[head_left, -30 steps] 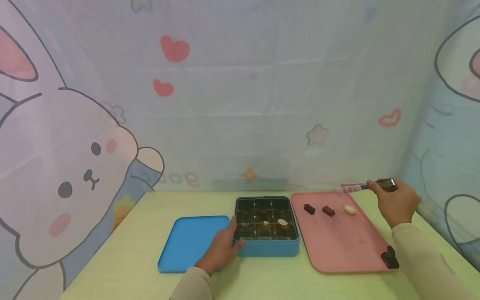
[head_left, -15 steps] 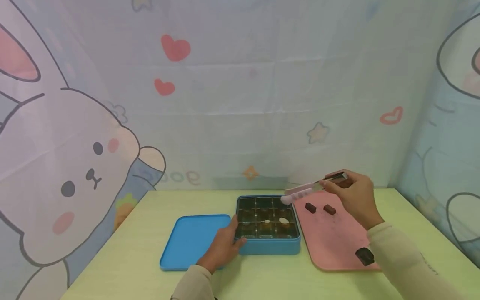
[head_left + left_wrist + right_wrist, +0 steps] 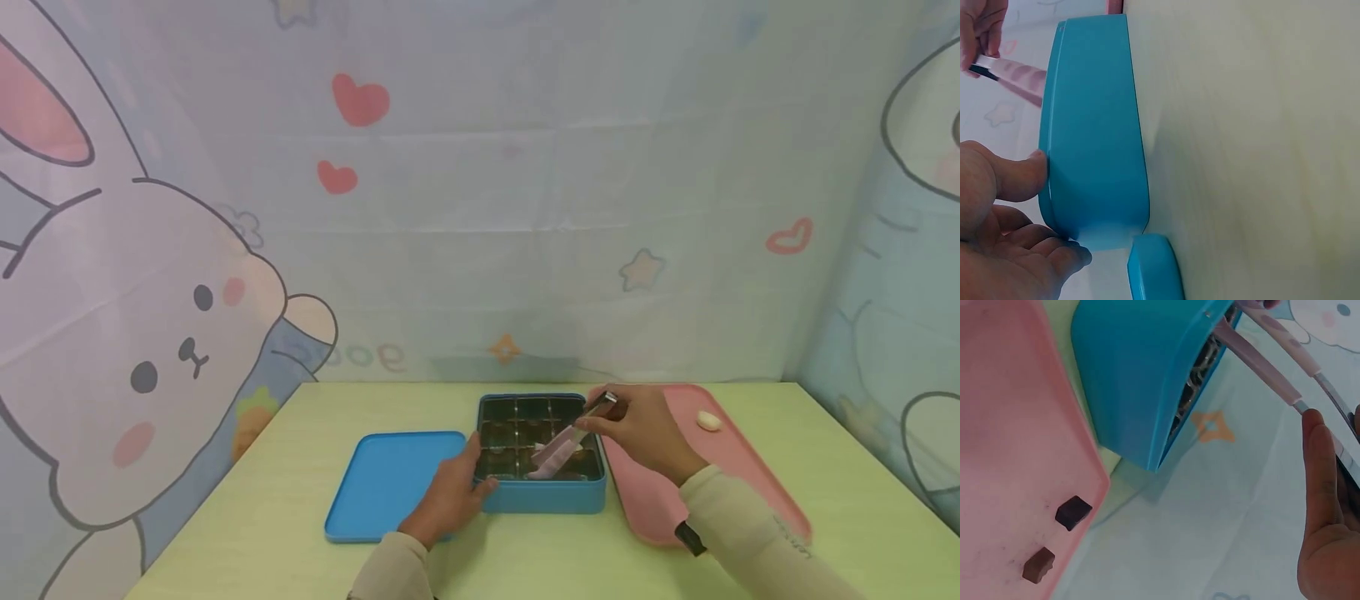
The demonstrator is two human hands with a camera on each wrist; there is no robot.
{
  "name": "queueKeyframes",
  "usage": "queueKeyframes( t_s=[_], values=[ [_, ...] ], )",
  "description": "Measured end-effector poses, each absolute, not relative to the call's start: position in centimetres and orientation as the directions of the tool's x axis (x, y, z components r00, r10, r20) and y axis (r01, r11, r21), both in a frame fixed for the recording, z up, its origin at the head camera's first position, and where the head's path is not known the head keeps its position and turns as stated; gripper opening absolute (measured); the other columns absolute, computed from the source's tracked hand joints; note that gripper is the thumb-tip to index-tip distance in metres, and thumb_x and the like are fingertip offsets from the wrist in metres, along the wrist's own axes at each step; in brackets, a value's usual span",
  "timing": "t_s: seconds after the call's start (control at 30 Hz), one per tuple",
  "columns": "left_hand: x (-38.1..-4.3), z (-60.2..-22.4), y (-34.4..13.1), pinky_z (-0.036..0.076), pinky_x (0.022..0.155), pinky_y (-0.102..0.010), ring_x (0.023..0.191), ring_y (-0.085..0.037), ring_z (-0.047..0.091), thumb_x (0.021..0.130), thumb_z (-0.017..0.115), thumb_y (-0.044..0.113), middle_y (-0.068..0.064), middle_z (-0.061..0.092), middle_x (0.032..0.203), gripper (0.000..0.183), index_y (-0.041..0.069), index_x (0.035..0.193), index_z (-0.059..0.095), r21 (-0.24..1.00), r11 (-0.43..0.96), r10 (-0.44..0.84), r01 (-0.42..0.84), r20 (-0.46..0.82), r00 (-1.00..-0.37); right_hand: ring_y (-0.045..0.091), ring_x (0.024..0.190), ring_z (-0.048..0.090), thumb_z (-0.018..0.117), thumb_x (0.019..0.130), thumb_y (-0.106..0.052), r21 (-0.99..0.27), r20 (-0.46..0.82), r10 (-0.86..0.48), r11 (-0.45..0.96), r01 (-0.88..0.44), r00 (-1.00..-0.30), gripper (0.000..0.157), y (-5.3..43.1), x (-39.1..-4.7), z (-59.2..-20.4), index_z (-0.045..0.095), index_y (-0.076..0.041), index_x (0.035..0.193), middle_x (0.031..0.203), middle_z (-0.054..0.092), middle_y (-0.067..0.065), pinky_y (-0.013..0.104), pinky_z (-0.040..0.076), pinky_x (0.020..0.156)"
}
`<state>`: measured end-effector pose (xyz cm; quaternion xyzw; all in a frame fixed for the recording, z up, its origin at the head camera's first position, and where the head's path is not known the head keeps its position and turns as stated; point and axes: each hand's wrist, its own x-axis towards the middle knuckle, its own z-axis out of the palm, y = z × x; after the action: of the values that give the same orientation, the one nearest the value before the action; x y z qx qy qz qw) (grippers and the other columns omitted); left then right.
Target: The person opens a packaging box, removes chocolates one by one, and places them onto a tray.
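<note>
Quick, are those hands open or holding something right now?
Left hand: gripping the blue box at its near left corner.
Right hand: holding the pink-tipped tongs.

Through my remote head view I see a person's two forearms in matching pale cream cloth. The left sleeve looks plain, its cuff ending at the wrist; thin dark slivers show beside it at the bottom edge, too cropped for me to identify. The right sleeve is softly creased and carries a short line of small dark lettering, which I cannot read. A small black block shows at that sleeve's underside. The left hand and right hand are bare, and both my wrist views show uncovered fingers.
</note>
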<state>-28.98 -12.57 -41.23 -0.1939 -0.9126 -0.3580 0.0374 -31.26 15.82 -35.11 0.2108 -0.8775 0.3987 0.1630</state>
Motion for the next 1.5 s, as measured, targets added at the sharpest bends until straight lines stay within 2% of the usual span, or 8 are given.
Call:
queueKeyframes(
  t_s=[0.27, 0.53, 0.73, 0.9, 1.07, 1.2, 1.33, 1.5],
  values=[
    [-28.7, -41.1, -12.6, 0.040, 0.113, -0.063, 0.143, -0.049, 0.039, 0.099, 0.064, 0.015, -0.032, 0.039, 0.155, 0.076, -0.011, 0.156, 0.020, 0.644, 0.668, 0.325, 0.373, 0.199, -0.925, 0.013, 0.076, 0.073, 0.078, 0.088, -0.023, -0.601, 0.371, -0.311, 0.638, -0.481, -0.875, 0.016, 14.0, -31.0, -35.6, 0.071, -0.013, 0.097, 0.085, 0.076, 0.000, 0.026, 0.056, 0.059],
    [-28.8, -41.1, -12.6, 0.040, 0.113, -0.063, 0.144, -0.048, 0.039, 0.101, 0.062, 0.017, -0.030, 0.038, 0.156, 0.076, -0.008, 0.157, 0.018, 0.656, 0.664, 0.320, 0.359, 0.184, -0.929, 0.008, 0.065, 0.070, 0.078, 0.088, -0.019, -0.573, 0.429, -0.287, 0.647, -0.504, -0.856, 0.010, 13.4, -30.9, -35.6, 0.071, -0.013, 0.090, 0.077, 0.075, -0.001, 0.023, 0.054, 0.057],
    [-28.9, -41.1, -12.4, 0.039, 0.113, -0.063, 0.143, -0.049, 0.039, 0.100, 0.062, 0.016, -0.031, 0.039, 0.155, 0.075, -0.009, 0.156, 0.020, 0.647, 0.665, 0.322, 0.373, 0.203, -0.925, 0.011, 0.063, 0.071, 0.079, 0.088, -0.023, -0.597, 0.471, -0.185, 0.653, -0.466, -0.862, 0.014, 14.1, -30.7, -35.3, 0.070, -0.013, 0.091, 0.073, 0.076, 0.002, 0.026, 0.048, 0.044],
    [-28.8, -41.1, -12.5, 0.040, 0.113, -0.063, 0.144, -0.048, 0.039, 0.100, 0.063, 0.017, -0.030, 0.039, 0.155, 0.076, -0.008, 0.157, 0.019, 0.650, 0.669, 0.312, 0.361, 0.196, -0.930, 0.009, 0.064, 0.071, 0.078, 0.089, -0.023, -0.634, 0.520, -0.134, 0.602, -0.486, -0.844, 0.016, 15.3, -30.6, -34.3, 0.072, -0.009, 0.093, 0.074, 0.076, 0.005, 0.024, 0.054, 0.055],
    [-28.9, -41.2, -12.6, 0.039, 0.113, -0.063, 0.144, -0.049, 0.037, 0.100, 0.063, 0.016, -0.030, 0.037, 0.157, 0.077, -0.008, 0.157, 0.018, 0.660, 0.660, 0.319, 0.360, 0.188, -0.929, 0.000, 0.063, 0.070, 0.075, 0.092, -0.024, -0.684, 0.551, -0.048, 0.547, -0.483, -0.833, 0.021, 17.4, -30.5, -32.7, 0.073, -0.004, 0.098, 0.080, 0.078, 0.014, 0.024, 0.055, 0.054],
    [-28.9, -41.1, -12.6, 0.038, 0.113, -0.064, 0.146, -0.050, 0.035, 0.101, 0.062, 0.016, -0.030, 0.035, 0.158, 0.077, -0.007, 0.158, 0.017, 0.675, 0.652, 0.317, 0.345, 0.171, -0.933, -0.004, 0.068, 0.072, 0.073, 0.094, -0.023, -0.687, 0.599, 0.031, 0.533, -0.494, -0.800, 0.023, 19.9, -30.5, -31.9, 0.073, -0.001, 0.101, 0.085, 0.077, 0.019, 0.016, 0.057, 0.062],
    [-28.9, -41.1, -12.6, 0.037, 0.114, -0.064, 0.146, -0.050, 0.035, 0.101, 0.062, 0.015, -0.029, 0.035, 0.158, 0.076, -0.007, 0.158, 0.017, 0.679, 0.653, 0.311, 0.337, 0.166, -0.936, -0.009, 0.065, 0.069, 0.074, 0.093, -0.023, -0.674, 0.625, 0.127, 0.585, -0.450, -0.770, 0.024, 22.4, -30.5, -32.4, 0.074, -0.001, 0.101, 0.083, 0.077, 0.020, 0.007, 0.053, 0.068],
    [-28.8, -41.0, -12.5, 0.037, 0.114, -0.065, 0.145, -0.051, 0.035, 0.101, 0.062, 0.015, -0.031, 0.036, 0.157, 0.075, -0.009, 0.157, 0.018, 0.673, 0.656, 0.310, 0.341, 0.172, -0.935, -0.012, 0.059, 0.063, 0.074, 0.093, -0.024, -0.641, 0.596, 0.183, 0.695, -0.326, -0.782, 0.025, 24.9, -30.7, -35.0, 0.074, 0.000, 0.098, 0.080, 0.077, 0.019, 0.009, 0.047, 0.061]
  ],
)
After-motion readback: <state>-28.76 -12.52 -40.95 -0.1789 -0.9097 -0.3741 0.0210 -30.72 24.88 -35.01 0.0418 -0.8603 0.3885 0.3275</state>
